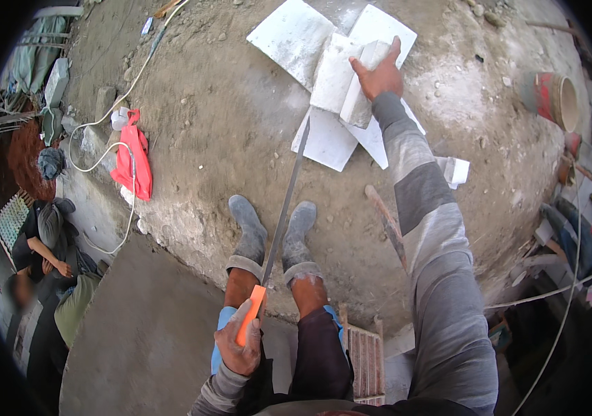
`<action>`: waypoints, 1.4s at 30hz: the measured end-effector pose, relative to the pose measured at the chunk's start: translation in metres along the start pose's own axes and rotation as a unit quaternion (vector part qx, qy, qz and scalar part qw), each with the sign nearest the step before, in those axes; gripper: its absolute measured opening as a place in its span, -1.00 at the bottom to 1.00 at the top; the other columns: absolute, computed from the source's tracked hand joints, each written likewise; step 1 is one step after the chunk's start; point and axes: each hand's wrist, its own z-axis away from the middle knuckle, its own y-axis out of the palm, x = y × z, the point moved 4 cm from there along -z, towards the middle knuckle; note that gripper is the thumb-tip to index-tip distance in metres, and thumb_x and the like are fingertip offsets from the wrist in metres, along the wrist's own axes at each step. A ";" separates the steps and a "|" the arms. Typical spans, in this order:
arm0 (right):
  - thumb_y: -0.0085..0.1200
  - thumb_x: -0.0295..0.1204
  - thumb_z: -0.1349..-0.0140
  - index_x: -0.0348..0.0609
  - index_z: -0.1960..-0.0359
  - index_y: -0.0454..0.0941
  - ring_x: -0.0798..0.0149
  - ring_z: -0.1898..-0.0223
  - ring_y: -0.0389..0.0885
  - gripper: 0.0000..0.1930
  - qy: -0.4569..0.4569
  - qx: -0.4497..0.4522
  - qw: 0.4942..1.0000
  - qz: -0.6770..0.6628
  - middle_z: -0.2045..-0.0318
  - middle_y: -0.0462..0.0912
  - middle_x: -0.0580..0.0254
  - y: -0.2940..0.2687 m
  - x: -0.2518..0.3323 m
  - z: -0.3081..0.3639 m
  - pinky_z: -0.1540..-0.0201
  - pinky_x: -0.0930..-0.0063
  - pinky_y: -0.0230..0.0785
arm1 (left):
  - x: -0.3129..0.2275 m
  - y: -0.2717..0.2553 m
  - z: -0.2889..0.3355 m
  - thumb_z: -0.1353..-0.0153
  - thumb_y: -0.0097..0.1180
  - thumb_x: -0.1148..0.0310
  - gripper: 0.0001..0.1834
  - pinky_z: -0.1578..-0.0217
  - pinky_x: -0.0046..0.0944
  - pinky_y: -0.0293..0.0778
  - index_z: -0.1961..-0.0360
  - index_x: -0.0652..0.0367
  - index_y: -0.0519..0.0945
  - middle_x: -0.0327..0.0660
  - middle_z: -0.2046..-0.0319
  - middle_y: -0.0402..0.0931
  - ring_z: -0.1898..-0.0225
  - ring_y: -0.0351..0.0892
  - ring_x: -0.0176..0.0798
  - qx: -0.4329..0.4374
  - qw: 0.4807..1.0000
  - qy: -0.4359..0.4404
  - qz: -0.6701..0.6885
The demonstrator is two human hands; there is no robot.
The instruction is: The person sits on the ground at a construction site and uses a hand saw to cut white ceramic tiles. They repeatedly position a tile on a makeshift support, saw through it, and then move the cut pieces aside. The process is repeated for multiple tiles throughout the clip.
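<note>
My left hand (239, 341) is wrapped round the orange handle of a long handsaw (286, 201). Its narrow dark blade runs up between my boots, and the tip reaches the edge of a pile of white slabs. No teeth can be made out. My right hand (383, 75) rests on the pile, thumb and one finger spread; the other fingers are hidden. Under it lies a narrow white piece (357, 105), against a thicker white slab (330, 71). Flat slabs stick out around them, one white slab (292, 40) at the far left and another (329, 143) nearer me.
A white offcut (454, 170) and a stick (384, 218) lie right of my boots (247, 216). Left are a red cloth (134, 161) and a pale cable (128, 89). A bucket (552, 102) lies tipped at right. Another person (50, 256) sits at the left edge.
</note>
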 end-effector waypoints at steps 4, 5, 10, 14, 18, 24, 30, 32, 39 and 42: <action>0.30 -0.25 -0.08 -0.20 -0.51 -0.41 -0.31 -0.02 0.64 0.18 0.014 0.043 0.999 -0.029 0.02 0.62 -0.43 -0.013 -0.041 0.026 -0.16 0.05 0.45 | 0.028 0.005 -0.012 -0.34 0.18 0.31 -0.59 0.21 -0.15 0.62 -0.06 0.44 0.60 0.17 0.18 0.70 0.24 0.77 0.06 -0.052 0.998 -0.003 0.027; 0.30 -0.26 -0.07 -0.24 -0.51 -0.37 -0.32 -0.03 0.63 0.16 0.030 0.033 0.998 -0.037 0.02 0.61 -0.46 -0.018 -0.064 0.035 -0.16 0.05 0.44 | 0.035 0.008 -0.014 -0.34 0.18 0.30 -0.59 0.20 -0.15 0.61 -0.07 0.44 0.60 0.17 0.18 0.70 0.24 0.77 0.07 -0.068 0.997 0.013 0.031; 0.31 -0.23 -0.06 -0.33 -0.49 -0.06 -0.31 -0.09 0.60 0.04 0.047 -0.088 0.992 0.074 -0.04 0.61 -0.38 -0.024 -0.228 0.070 -0.21 0.08 0.42 | 0.063 0.019 -0.021 -0.38 0.08 0.16 -0.45 0.33 -0.26 0.56 -0.13 0.50 0.56 0.00 0.30 0.70 0.42 0.66 -0.25 -0.102 0.993 0.064 0.011; 0.34 -0.23 -0.08 -0.31 -0.50 -0.04 -0.25 -0.13 0.58 0.03 0.194 0.024 0.972 0.133 -0.08 0.60 -0.34 -0.005 -0.297 0.093 -0.23 0.10 0.41 | 0.084 0.033 -0.026 -0.41 0.06 0.14 -0.43 0.49 -0.37 0.42 -0.17 0.50 0.52 -0.20 0.50 0.57 0.57 0.49 -0.42 -0.085 0.994 0.028 0.055; 0.35 -0.24 -0.11 -0.25 -0.50 -0.05 -0.20 -0.15 0.58 0.02 0.251 -0.006 0.959 0.134 -0.13 0.57 -0.29 0.030 -0.346 0.113 -0.22 0.08 0.41 | 0.096 0.049 -0.045 -0.43 0.04 0.14 -0.41 0.56 -0.42 0.32 -0.20 0.52 0.49 -0.30 0.60 0.47 0.65 0.35 -0.49 -0.077 0.993 0.057 0.067; 0.22 -0.42 -0.20 -0.09 -0.46 0.12 -0.12 -0.22 0.49 -0.21 0.112 -0.268 0.952 0.101 -0.24 0.43 -0.16 0.056 -0.282 0.125 -0.27 0.08 0.36 | 0.086 0.064 -0.054 -0.45 0.04 0.15 -0.43 0.58 -0.42 0.27 -0.22 0.51 0.48 -0.34 0.67 0.42 0.67 0.32 -0.51 -0.077 0.990 0.069 0.100; 0.13 -0.44 -0.30 -0.14 -0.40 0.22 -0.04 -0.24 0.45 -0.37 -0.067 -0.076 0.967 -0.234 -0.26 0.38 -0.11 0.063 -0.125 0.048 -0.29 0.10 0.33 | 0.074 0.055 -0.047 -0.42 0.10 0.10 -0.42 0.55 -0.37 0.41 -0.16 0.49 0.55 -0.13 0.50 0.62 0.61 0.53 -0.40 -0.073 0.989 0.049 0.117; 0.15 -0.36 -0.32 -0.10 -0.42 0.20 -0.07 -0.26 0.43 -0.34 -0.117 -0.128 0.953 -0.250 -0.27 0.39 -0.12 0.072 -0.094 0.015 -0.32 0.08 0.30 | 0.083 0.057 -0.048 -0.41 0.11 0.11 -0.43 0.52 -0.35 0.44 -0.14 0.48 0.57 -0.10 0.50 0.62 0.58 0.56 -0.37 -0.072 0.990 0.055 0.108; 0.17 -0.27 -0.32 -0.05 -0.35 0.24 -0.17 -0.28 0.38 -0.40 -0.169 -0.114 0.944 -0.259 -0.28 0.36 -0.18 0.108 -0.074 -0.056 -0.36 0.10 0.24 | 0.134 0.055 -0.072 -0.39 0.13 0.14 -0.46 0.55 -0.34 0.38 -0.13 0.48 0.57 -0.16 0.55 0.58 0.61 0.52 -0.37 -0.057 0.989 0.127 0.056; 0.15 -0.31 -0.31 -0.09 -0.29 0.28 -0.17 -0.27 0.39 -0.45 -0.125 -0.206 0.936 -0.257 -0.24 0.40 -0.21 0.120 -0.073 -0.043 -0.36 0.13 0.22 | 0.134 0.048 -0.086 -0.37 0.15 0.14 -0.46 0.45 -0.28 0.50 -0.09 0.48 0.60 -0.03 0.40 0.69 0.51 0.61 -0.29 -0.080 0.982 0.163 0.042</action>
